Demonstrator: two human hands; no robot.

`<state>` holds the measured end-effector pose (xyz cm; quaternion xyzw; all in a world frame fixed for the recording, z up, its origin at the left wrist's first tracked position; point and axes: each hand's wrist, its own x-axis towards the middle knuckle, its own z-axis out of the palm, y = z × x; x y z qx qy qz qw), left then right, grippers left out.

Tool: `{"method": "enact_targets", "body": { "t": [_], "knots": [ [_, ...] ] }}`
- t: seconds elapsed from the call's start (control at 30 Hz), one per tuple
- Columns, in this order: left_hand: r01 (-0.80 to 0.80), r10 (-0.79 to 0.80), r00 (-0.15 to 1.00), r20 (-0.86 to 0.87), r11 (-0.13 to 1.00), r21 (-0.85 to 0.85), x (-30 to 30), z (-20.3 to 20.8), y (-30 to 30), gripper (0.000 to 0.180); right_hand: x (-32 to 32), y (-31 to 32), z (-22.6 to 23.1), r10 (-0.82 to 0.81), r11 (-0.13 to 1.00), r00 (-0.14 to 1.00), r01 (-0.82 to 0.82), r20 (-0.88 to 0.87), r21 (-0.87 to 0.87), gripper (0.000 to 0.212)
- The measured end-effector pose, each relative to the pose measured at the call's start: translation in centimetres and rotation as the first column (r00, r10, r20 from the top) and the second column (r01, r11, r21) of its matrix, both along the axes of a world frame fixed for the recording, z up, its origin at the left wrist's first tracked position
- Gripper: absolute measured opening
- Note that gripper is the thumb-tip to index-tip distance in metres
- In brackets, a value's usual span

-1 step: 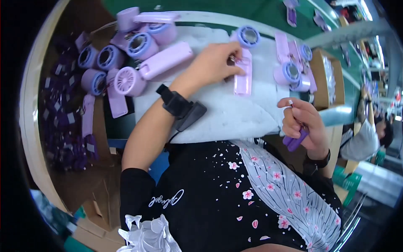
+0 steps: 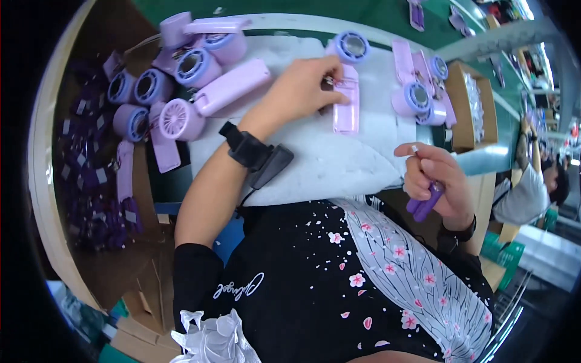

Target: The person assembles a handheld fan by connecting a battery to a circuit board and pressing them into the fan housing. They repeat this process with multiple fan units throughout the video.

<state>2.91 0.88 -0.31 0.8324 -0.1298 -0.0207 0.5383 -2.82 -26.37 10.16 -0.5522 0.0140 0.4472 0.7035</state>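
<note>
A lilac handheld fan (image 2: 346, 115) lies on the white padded sheet (image 2: 308, 163), its round head (image 2: 352, 47) pointing away from me. My left hand (image 2: 308, 88) curls over the near left side of it, thumb and fingers gripping about the opened handle. Small wires show between those fingers; their exact hold is partly hidden. To the right, my right hand (image 2: 437, 178) is closed round a purple battery pack (image 2: 425, 204) of two rounded cylinders. A small white connector (image 2: 414, 149) sticks up at that hand's thumb and index finger.
Several lilac fans (image 2: 200, 68) are piled on the left, and others (image 2: 417, 100) lie at the right. A carton (image 2: 473, 109) of clear pieces stands beyond those. Dark purple parts fill a bin (image 2: 88, 157) at far left. Another person (image 2: 525, 193) works at far right.
The whole view has shifted slightly, so the fans appear a little farther left. Both hands keep nearly the same pose and grip.
</note>
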Motion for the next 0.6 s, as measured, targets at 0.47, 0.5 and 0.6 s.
{"method": "enact_targets", "body": {
  "t": [0.47, 0.5, 0.6],
  "knots": [
    [0.033, -0.033, 0.996, -0.082, 0.999, -0.008, -1.2, 1.4, 0.9, 0.024, 4.7, 8.0, -8.0, 0.141, 0.884, 0.300, 0.392, 0.944, -0.257, 0.031],
    [0.047, -0.047, 0.996, -0.074, 0.999, 0.000, -1.2, 1.4, 1.0, 0.023, 4.8, 7.8, -8.2, 0.144, 0.887, 0.307, 0.383, 0.941, -0.260, 0.031],
    [0.052, -0.050, 0.995, -0.088, 0.998, 0.019, -1.3, 2.0, 1.2, 0.022, 4.7, 7.4, -8.4, 0.182, 0.908, 0.412, 0.279, 0.893, -0.314, 0.023]
  ]
}}
